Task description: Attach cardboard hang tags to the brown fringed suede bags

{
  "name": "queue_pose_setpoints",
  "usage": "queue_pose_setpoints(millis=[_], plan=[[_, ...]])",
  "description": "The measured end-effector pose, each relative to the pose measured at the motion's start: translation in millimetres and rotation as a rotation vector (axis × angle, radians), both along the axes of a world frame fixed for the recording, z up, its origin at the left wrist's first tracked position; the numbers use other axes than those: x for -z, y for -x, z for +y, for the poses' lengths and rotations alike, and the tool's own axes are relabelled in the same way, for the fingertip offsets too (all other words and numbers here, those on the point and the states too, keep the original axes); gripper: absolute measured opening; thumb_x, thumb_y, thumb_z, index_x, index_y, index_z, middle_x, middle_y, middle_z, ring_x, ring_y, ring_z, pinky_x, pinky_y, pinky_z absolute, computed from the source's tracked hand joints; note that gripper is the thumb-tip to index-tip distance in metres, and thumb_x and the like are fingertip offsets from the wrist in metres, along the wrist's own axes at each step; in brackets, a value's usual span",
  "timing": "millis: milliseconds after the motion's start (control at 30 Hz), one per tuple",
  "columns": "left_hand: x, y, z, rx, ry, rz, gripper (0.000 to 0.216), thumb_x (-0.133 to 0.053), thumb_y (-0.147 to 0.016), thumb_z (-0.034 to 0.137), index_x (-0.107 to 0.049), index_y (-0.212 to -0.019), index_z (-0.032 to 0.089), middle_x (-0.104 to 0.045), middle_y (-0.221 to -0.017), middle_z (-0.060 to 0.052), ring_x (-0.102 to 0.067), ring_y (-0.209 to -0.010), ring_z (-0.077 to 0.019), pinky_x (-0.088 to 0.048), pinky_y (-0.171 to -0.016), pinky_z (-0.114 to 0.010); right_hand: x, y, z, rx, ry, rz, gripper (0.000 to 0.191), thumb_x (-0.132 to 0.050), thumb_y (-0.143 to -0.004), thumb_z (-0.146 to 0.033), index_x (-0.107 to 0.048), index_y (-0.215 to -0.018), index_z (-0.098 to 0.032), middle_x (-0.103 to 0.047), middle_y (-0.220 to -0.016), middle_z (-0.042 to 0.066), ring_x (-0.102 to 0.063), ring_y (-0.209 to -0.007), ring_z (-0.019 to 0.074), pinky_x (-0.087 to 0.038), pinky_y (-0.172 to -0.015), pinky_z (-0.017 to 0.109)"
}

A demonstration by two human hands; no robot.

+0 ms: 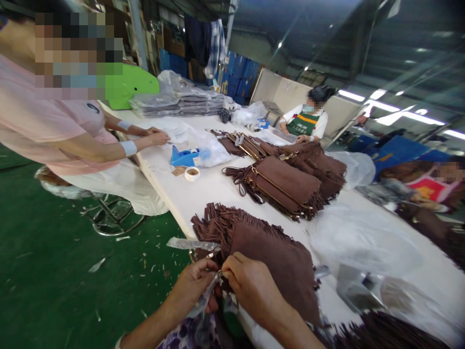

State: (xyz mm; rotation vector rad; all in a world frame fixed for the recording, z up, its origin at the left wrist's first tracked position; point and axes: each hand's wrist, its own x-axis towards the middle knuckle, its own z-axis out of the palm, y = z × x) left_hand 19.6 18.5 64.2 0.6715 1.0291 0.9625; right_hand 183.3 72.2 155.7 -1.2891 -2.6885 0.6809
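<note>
Pinching crinkled clear plastic (207, 293) between them, both hands (252, 281) meet — beside a flat, shaggy-fringed brown bag (272, 257).

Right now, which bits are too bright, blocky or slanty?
Head view: lamps glare white at upper right; head view: blocky squares hide parts of three co-workers; head view: the table slants, while the left hand and right hand look fairly clear.
</note>
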Motion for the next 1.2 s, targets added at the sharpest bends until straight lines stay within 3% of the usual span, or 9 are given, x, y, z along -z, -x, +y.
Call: queue_pose_setpoints(millis=[233,400,500,667,867,1000,1200], plan=[[-4.0,-1.8,0.6,-0.061,0.014,0.038,0.035,-0.062,-0.079,0.051,-0.056,-0.089,0.018,-0.066,-0.055,0.000,-0.058,-0.037,-0.0155,-0.040,-0.035,-0.019,2.4,2.0,1.6,0.002,0.016,0.011,0.016,-0.047,-0.095,-0.018,-0.060,-0.086,-0.023,-0.061,-0.083,-0.003,-0.056,-0.070,0.0125,-0.029,-0.062,0.026],[-8.2,-5.4,-0.5,-0.208,0.017,0.069,0.029,-0.063,-0.078,0.044,-0.057,-0.088,0.018,-0.064,-0.054,0.000,-0.055,-0.036,-0.0148,-0.038,-0.035,-0.020,1.2,1.8,0.3,0.006,0.044,0.020,0.017,-0.047,-0.094,-0.016,-0.062,-0.089,-0.024,-0.062,-0.086,-0.002,-0.058,-0.073,0.0126,-0.031,-0.064,0.025],[-4.8,-8.6,-3.5,-0.319,-0.012,0.056,0.024,-0.064,-0.080,0.040,-0.056,-0.085,0.019,-0.062,-0.059,0.003,-0.055,-0.042,-0.0125,-0.041,-0.041,-0.020,-0.2,2.7,-2.0,0.017,0.073,0.033,0.016,-0.048,-0.094,-0.017,-0.062,-0.092,-0.024,-0.064,-0.089,-0.001,-0.060,-0.076,0.0134,-0.032,-0.066,0.024],[0.2,-10.6,-6.5,-0.383,-0.057,0.080,0.021,-0.059,-0.087,0.040,-0.056,-0.084,0.020,-0.061,-0.067,0.003,-0.059,-0.058,-0.0132,-0.049,-0.056,-0.022,0.7,5.4,-9.4,0.101,0.161,0.151,0.021,-0.052,-0.087,-0.011,-0.060,-0.100,-0.025,-0.066,-0.090,-0.002,-0.061,-0.080,0.0137,-0.035,-0.069,0.022],[-13.1,-0.9,-0.8,-0.510,-0.042,0.037,0.023,-0.058,-0.087,0.042,-0.054,-0.085,0.019,-0.068,-0.078,-0.001,-0.068,-0.071,-0.0194,-0.055,-0.068,-0.029,12.4,-3.9,-27.3,0.283,0.360,0.236,0.021,-0.057,-0.082,-0.014,-0.060,-0.100,-0.025,-0.063,-0.074,-0.006,-0.059,-0.069,0.0127,-0.034,-0.061,0.021],[-22.0,6.3,1.0,-0.540,-0.081,0.082,0.023,-0.057,-0.088,0.042,-0.055,-0.089,0.020,-0.069,-0.078,-0.002,-0.069,-0.070,-0.0209,-0.056,-0.070,-0.032,17.5,-17.1,-37.0,0.348,0.384,0.236,0.021,-0.060,-0.079,-0.014,-0.062,-0.098,-0.024,-0.063,-0.075,-0.005,-0.059,-0.070,0.0126,-0.033,-0.061,0.021],[-40.1,6.0,-4.7,-0.451,-0.282,0.296,0.020,-0.051,-0.093,0.040,-0.057,-0.091,0.021,-0.066,-0.078,0.001,-0.066,-0.071,-0.0166,-0.054,-0.070,-0.027,1.0,-8.1,-30.0,0.290,0.295,0.331,0.013,-0.052,-0.089,-0.018,-0.062,-0.095,-0.024,-0.065,-0.076,-0.004,-0.060,-0.069,0.0121,-0.036,-0.063,0.020]])
